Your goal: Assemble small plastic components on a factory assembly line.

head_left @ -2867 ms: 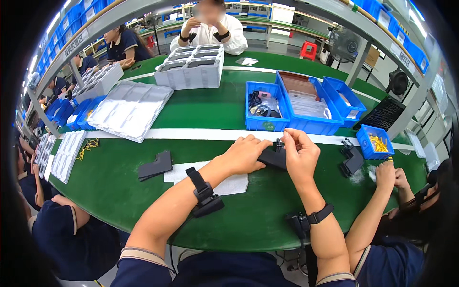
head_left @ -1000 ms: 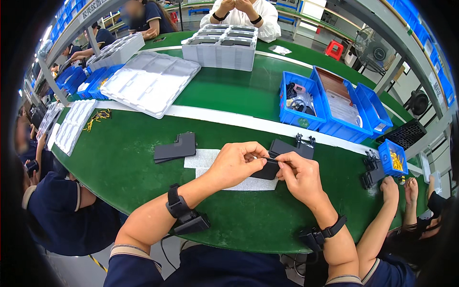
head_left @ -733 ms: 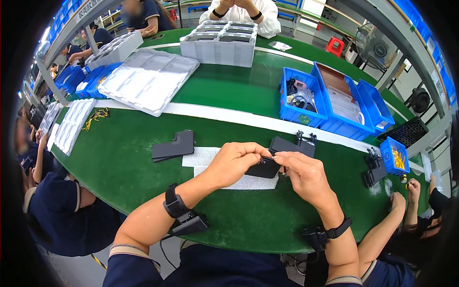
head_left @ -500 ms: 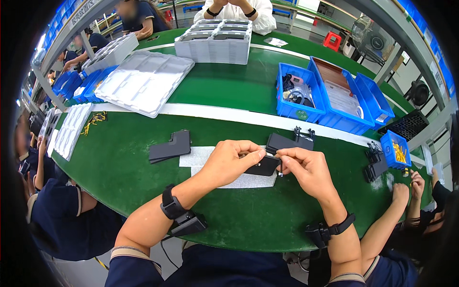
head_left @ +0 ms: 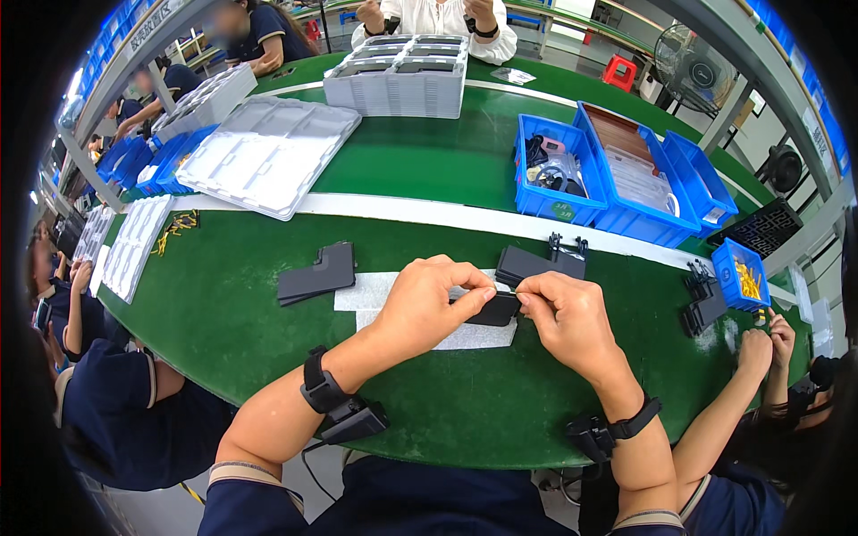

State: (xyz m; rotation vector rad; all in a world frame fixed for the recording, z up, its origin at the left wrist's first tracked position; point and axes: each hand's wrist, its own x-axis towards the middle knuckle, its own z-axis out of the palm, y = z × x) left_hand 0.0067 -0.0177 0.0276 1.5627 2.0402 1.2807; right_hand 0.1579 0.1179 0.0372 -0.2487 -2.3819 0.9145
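Observation:
Between my hands is a flat black plastic part (head_left: pixel 493 311), held just above white sheets (head_left: pixel 375 297) on the table. My left hand (head_left: pixel 429 299) has its thumb and fingertips closed on the part's upper left edge. At the upper right corner, my right hand (head_left: pixel 572 314) pinches with thumb and forefinger; any small piece in that pinch is hidden. Left of the sheets lies a small stack of L-shaped black parts (head_left: pixel 317 277). Similar black parts with thin prongs (head_left: pixel 538 264) rest just beyond my right hand.
Blue bins (head_left: pixel 561 183) stand beyond a white strip, one holding cables. A small blue bin (head_left: pixel 740 275) of yellow pieces is at right, near a co-worker's hands (head_left: pixel 760 348). White trays (head_left: pixel 273 152) and stacked grey trays (head_left: pixel 396 85) sit farther off. Yellow pieces (head_left: pixel 179 228) lie left.
My right fingertips have shifted slightly up and left, closer to my left fingers, and the black part has tilted a little. Across the table, a person's hands have moved apart.

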